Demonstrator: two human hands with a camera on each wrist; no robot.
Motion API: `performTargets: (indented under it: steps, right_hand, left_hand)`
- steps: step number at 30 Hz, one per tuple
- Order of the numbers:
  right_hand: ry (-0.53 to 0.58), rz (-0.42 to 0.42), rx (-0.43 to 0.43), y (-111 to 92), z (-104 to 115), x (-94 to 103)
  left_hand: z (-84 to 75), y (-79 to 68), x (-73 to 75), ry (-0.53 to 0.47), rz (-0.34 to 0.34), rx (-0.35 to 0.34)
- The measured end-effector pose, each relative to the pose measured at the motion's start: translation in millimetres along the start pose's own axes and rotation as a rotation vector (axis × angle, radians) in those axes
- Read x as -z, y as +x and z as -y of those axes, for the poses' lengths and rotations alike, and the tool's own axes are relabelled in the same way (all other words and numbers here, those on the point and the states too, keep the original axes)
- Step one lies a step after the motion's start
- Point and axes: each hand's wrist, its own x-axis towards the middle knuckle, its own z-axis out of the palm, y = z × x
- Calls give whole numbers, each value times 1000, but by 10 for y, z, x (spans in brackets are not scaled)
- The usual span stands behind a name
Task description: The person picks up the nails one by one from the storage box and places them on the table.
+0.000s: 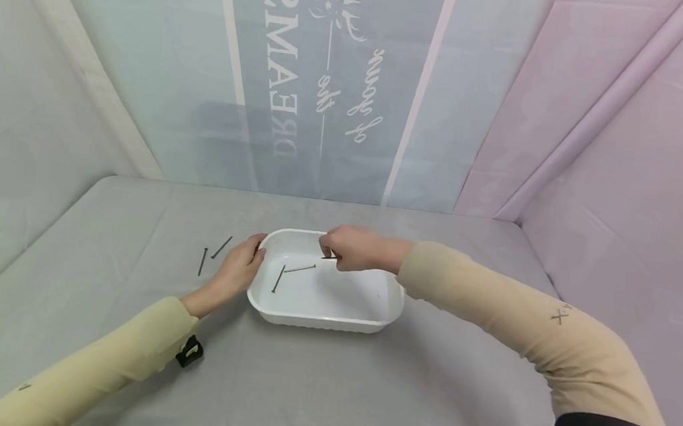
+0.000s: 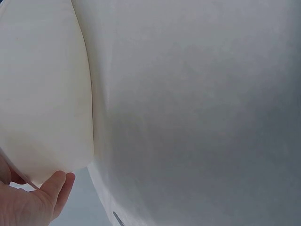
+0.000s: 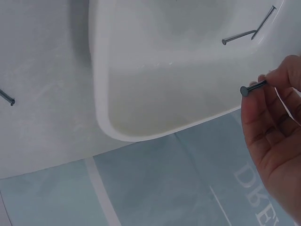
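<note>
My left hand (image 1: 239, 268) grips the left end of a white plastic tub (image 1: 321, 318), thumb at the rim and fingers on the outer wall. Over the tub's far side, my right hand (image 1: 353, 247) pinches a dark nail (image 3: 254, 88) between thumb and fingers, its flat head sticking out. Two nails lie on the tub floor, their ends close together: one nail (image 1: 279, 279) stands steeply in view, while the other nail (image 1: 299, 268) slants toward the right. My right forearm hides part of the tub's far right rim.
Left of the tub, two nails lie on the grey cloth: a nearer nail (image 1: 202, 262) and a slanted nail (image 1: 222, 247). Another nail (image 3: 7, 97) rests on the tub's other side. A printed blue-grey curtain (image 1: 321, 171) hangs behind the table.
</note>
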Motion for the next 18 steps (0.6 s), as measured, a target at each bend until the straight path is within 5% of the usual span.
performTargets:
  steps: [18]
  right_hand:
    - [-122,-95,27,-179,-202,-94]
  left_hand:
    - [1,1,4,5,8,9]
